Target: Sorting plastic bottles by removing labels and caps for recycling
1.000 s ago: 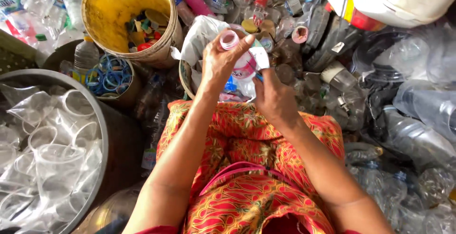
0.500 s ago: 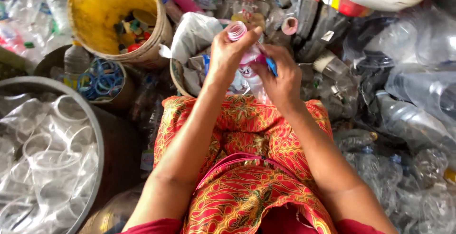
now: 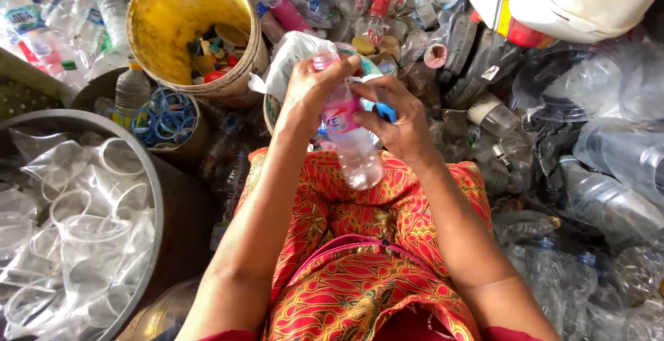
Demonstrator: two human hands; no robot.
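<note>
A clear plastic bottle (image 3: 354,144) with a pink label and pink cap is held over my lap, which is covered in red and yellow patterned cloth. My left hand (image 3: 311,92) grips its neck and cap end. My right hand (image 3: 398,116) is closed around a small blue-handled tool (image 3: 386,111) and presses against the bottle's label. Just beyond the hands lies a white plastic bag (image 3: 290,54).
A yellow bucket (image 3: 149,26) of coloured caps stands ahead left, beside a small tub of blue rings (image 3: 164,121). A big metal basin (image 3: 149,175) of clear cups fills the left. Heaps of clear bottles (image 3: 609,175) lie right, with a white container (image 3: 574,2) above.
The bottle has come down from over the bag toward my lap and its clear body now shows. Both hands stayed on it. The view has shifted slightly.
</note>
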